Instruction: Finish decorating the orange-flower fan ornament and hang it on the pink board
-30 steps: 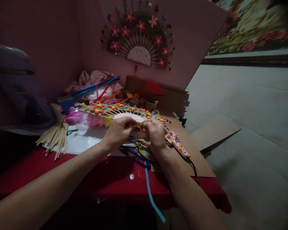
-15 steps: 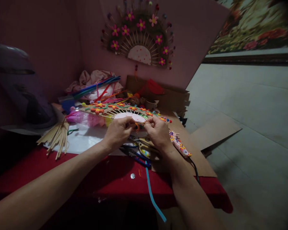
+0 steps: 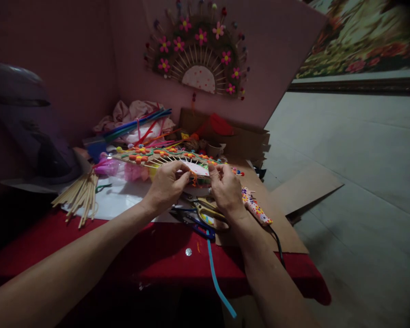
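Note:
A craft fan [image 3: 140,157] made of sticks, orange felt flowers and bead tips lies in front of me. Its pale, dotted half-round centre [image 3: 198,169] faces me between my hands. My left hand [image 3: 167,186] is closed in a pinch at the near edge of that centre, on an orange string [image 3: 193,177] that hangs in a small loop. Closed as well, my right hand [image 3: 226,189] is at the centre's right end; what lies between its thumb and fingers is hidden. Gold-handled scissors [image 3: 208,209] and a blue-handled cutting tool [image 3: 194,223] lie below the hands.
Wooden sticks [image 3: 80,196] lie in a bundle at left. A glue gun wrapped in flowered cloth [image 3: 256,207] rests on cardboard [image 3: 283,237] at right. A blue strip [image 3: 217,282] hangs over the red cloth's edge [image 3: 150,269]. Another flowered fan [image 3: 198,54] stands upright behind.
My hands have drawn slightly apart, the right one moving a little to the right with its thumb now raised. The orange string's loop hangs more openly. The fan stays in place.

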Demonstrator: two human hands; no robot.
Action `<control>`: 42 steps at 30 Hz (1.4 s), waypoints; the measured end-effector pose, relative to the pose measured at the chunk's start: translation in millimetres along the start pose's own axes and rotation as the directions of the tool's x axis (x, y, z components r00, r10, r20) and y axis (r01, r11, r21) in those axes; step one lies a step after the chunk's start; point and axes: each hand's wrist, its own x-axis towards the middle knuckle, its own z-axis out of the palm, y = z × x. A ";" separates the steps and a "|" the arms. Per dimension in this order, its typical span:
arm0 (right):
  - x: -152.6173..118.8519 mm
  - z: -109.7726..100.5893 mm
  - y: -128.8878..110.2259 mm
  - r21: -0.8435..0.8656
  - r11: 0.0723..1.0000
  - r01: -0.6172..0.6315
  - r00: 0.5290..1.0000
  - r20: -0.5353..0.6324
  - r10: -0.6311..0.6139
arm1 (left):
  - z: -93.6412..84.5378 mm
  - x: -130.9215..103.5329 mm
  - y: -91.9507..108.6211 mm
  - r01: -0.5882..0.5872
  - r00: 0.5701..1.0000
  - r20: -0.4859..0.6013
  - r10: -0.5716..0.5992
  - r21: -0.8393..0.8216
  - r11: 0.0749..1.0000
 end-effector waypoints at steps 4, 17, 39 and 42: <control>-3.0 5.5 -1.1 0.151 0.987 0.062 0.996 0.049 -0.071 | 3.1 2.7 -7.4 0.110 0.994 0.033 -0.107 -0.128 0.986; -14.0 13.4 -9.0 0.275 0.946 0.174 0.927 0.279 -0.251 | 2.8 2.7 -9.7 0.174 0.985 0.067 -0.162 -0.246 0.954; -15.9 16.6 -7.0 0.184 0.971 0.150 0.960 0.207 -0.187 | 1.6 -0.4 -0.1 0.122 0.980 0.175 -0.093 -0.161 0.979; -13.7 16.8 -5.9 0.222 0.971 0.089 0.979 0.161 -0.127 | 1.1 -0.5 2.5 0.127 0.979 0.183 -0.095 -0.175 0.976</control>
